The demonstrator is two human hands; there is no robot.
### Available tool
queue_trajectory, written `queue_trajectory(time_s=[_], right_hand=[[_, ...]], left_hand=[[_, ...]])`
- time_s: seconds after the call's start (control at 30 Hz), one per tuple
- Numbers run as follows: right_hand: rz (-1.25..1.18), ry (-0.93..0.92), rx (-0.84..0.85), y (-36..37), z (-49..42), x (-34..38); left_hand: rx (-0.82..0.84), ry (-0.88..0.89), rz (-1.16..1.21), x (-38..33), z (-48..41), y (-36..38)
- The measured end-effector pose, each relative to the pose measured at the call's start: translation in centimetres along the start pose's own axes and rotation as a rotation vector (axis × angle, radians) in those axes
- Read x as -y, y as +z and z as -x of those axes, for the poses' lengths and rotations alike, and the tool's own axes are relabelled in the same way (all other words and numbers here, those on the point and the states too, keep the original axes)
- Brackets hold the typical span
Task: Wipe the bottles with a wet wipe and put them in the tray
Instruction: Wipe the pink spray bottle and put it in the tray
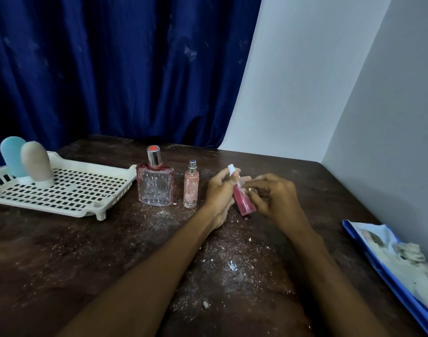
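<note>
Gripping the small pink bottle (243, 203), white-capped and tilted over the dark, dusty table (86, 251), the left hand (220, 193) curls round its top while the right hand (273, 195) pinches a scrap of white wipe (250, 189) against its side. Over in the white slotted plastic tray (86, 164): a rounded blue bottle (12, 154) and a beige bottle (36, 161), both cap-down. Between tray and hands stand a square clear glass bottle (155, 188) and a slim peach spray bottle (191, 190).

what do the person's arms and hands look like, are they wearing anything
The left arm and right arm are bare to the frame's edge, no sleeves in view. The left hand and right hand wear no gloves; no ring, watch or bracelet shows.
</note>
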State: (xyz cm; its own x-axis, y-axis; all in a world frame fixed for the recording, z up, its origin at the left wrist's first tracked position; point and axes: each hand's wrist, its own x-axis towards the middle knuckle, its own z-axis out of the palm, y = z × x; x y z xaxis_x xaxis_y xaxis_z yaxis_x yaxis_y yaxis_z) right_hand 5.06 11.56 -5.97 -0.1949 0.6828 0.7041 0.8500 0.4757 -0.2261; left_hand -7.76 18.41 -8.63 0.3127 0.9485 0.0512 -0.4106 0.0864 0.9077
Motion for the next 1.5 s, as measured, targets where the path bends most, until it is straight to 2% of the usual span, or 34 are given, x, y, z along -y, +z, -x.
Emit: queue_trajectory(time_s=[0.13,0.3,0.43,0.5,0.63,0.73,0.83,1.03,1.23,1.5], right_hand=[[-0.053,0.019,0.037,-0.4,0.1,-0.4],[-0.15,0.164,0.266,-1.7,0.4,-0.3],[-0.16,0.191,0.331,-2.0,0.5,-0.4],[-0.133,0.144,0.294,-1.8,0.5,-0.3],[-0.068,-0.002,0.098,-0.6,0.1,-0.1],[-0.057,-0.044,0.035,-0.1,-0.1,0.1],[-0.081,-0.03,0.038,-0.2,0.1,0.1],[-0.113,0.067,0.187,-0.9,0.2,0.0],[-0.113,0.055,0.204,-0.8,0.3,0.1],[-0.039,0.08,-0.084,-0.6,0.0,-0.3]], left_hand=[[-0.003,-0.003,0.018,-0.1,0.1,0.0],[-0.058,0.013,0.004,0.2,-0.1,0.2],[-0.099,0.014,0.003,0.4,-0.3,0.2],[-0.098,0.01,0.011,0.4,-0.5,0.1],[-0.054,0.021,-0.014,0.2,-0.3,0.1],[-0.009,0.018,-0.012,0.0,-0.1,0.0],[-0.001,0.009,-0.004,-0.2,-0.1,-0.1],[-0.03,-0.013,0.013,-0.3,-0.3,-0.1],[-0.035,-0.003,0.006,-0.3,-0.1,0.1],[0.008,-0.008,0.046,-0.4,0.0,0.2]])
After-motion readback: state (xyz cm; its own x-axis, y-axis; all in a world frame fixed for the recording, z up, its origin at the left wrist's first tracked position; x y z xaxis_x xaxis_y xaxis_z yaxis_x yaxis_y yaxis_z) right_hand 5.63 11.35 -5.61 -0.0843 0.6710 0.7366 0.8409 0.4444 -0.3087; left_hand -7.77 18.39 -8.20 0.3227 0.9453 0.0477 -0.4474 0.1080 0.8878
